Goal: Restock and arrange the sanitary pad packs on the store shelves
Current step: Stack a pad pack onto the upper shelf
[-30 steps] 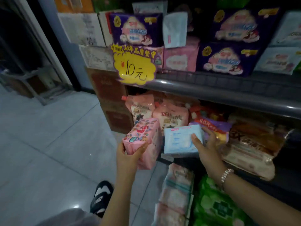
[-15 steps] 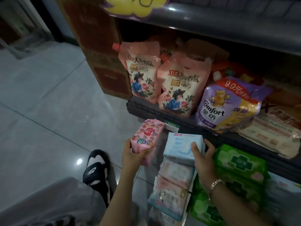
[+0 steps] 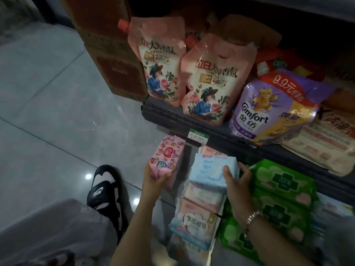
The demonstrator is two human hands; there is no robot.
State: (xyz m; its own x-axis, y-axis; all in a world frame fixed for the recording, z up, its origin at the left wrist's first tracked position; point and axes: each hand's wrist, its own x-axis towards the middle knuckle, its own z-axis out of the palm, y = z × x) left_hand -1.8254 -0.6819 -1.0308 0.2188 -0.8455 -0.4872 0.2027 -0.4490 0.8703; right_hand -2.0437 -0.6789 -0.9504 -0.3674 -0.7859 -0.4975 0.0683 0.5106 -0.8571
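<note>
Pink pack: I hold the pink pack (image 3: 166, 158) in my left hand (image 3: 153, 176). My fingers curl round its bottom end, and the top end points up at the shelf edge.
Blue pack: I hold the blue pack (image 3: 208, 169) in my right hand (image 3: 237, 181). My thumb lies on its front and my other fingers wrap round its right side.
Where the two packs are: The pink pack is to the left of the blue one. They are near each other but do not touch.
Row of packs: Under the blue pack is a row of pale pink and blue packs (image 3: 196, 217). The blue pack sits just over the far end of the row. I cannot tell if it touches it.
Green packs: A pile of green packs (image 3: 282, 191) lies just right of my right hand.
Shelf: The dark shelf (image 3: 165, 114) is above both hands. On it stand two pink pouches (image 3: 209, 79) and a purple pouch (image 3: 269, 104) with a bear on it.
Wrist: A bracelet (image 3: 252, 216) is on my right wrist.
Floor: My black and white slipper (image 3: 104, 186) is on the grey floor (image 3: 48, 116), left of my left arm.
</note>
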